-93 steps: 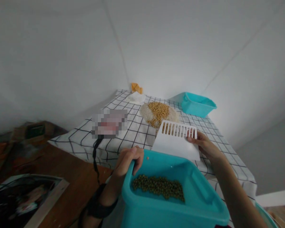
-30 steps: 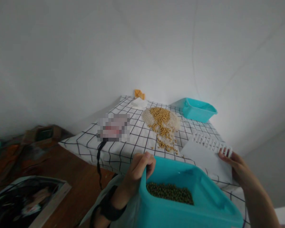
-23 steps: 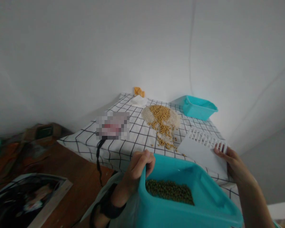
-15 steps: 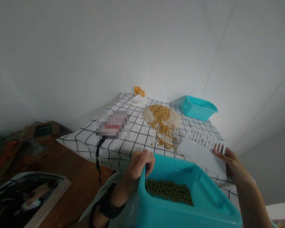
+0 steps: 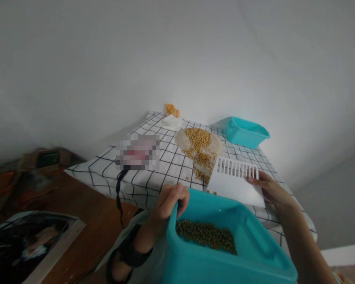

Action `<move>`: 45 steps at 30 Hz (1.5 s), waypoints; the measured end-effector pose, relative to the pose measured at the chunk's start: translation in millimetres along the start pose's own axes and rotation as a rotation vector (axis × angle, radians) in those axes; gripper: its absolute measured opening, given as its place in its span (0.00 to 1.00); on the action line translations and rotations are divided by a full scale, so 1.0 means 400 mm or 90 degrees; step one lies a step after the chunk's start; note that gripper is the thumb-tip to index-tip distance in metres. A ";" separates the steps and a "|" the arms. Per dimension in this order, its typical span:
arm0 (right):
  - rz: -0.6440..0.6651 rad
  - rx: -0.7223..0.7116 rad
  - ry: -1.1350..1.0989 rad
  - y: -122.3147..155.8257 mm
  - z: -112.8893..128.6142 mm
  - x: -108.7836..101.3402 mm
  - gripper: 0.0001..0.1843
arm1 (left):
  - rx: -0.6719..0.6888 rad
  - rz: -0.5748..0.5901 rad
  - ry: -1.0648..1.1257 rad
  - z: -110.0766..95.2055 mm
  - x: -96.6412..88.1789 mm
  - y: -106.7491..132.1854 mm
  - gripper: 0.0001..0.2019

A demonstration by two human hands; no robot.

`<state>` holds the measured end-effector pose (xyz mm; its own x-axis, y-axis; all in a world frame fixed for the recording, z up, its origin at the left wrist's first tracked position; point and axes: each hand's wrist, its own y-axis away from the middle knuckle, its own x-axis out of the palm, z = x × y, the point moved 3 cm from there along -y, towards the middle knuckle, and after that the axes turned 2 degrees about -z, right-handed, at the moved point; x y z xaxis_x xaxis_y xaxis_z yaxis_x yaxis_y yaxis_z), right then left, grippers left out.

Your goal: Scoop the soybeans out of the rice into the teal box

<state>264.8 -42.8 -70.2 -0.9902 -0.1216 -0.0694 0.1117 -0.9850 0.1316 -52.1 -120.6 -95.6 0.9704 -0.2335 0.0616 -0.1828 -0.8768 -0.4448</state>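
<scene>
My left hand (image 5: 173, 201) grips the near-left rim of a turquoise plastic bin (image 5: 213, 266), fingers wrapped over its corner. Dark greenish beans (image 5: 205, 235) lie in the bottom of this bin, which is held at the table's front edge. In my right hand (image 5: 269, 187) is a white slotted plastic scraper (image 5: 235, 187), pinched at its right end with the slots on the far side. The scraper lies low over the cloth, its left end beside the scattered yellow soybeans (image 5: 198, 138). Those soybeans rest on a spread of pale, rice-like grains (image 5: 181, 141).
A checked cloth (image 5: 165, 165) covers the table. A second turquoise bin (image 5: 245, 136) stands at the back right by the wall. White tissue (image 5: 170, 122) and an orange cloth-like item (image 5: 171, 110) lie at the back. A blurred-out object (image 5: 138, 152) with a black strap sits left.
My right hand has moved the scraper left, towards the soybeans, and it now covers some of the cloth beside them. My left hand keeps its grip on the bin; the view shifts slightly.
</scene>
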 end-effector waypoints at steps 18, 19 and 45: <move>-0.086 -0.132 0.004 -0.049 0.028 0.055 0.21 | 0.012 -0.040 0.032 0.003 -0.054 0.004 0.32; -0.083 -0.135 0.001 -0.049 0.028 0.072 0.21 | 0.009 -0.042 0.032 0.000 -0.062 0.005 0.32; -0.171 -0.156 -0.054 -0.016 -0.004 0.050 0.20 | -0.029 -0.031 0.011 -0.005 -0.102 0.015 0.33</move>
<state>244.4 -39.1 -73.9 -0.9893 0.1455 0.0137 -0.1461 -0.9818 -0.1213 -93.1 -117.2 -98.9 0.9756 -0.1967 0.0979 -0.1425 -0.9055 -0.3997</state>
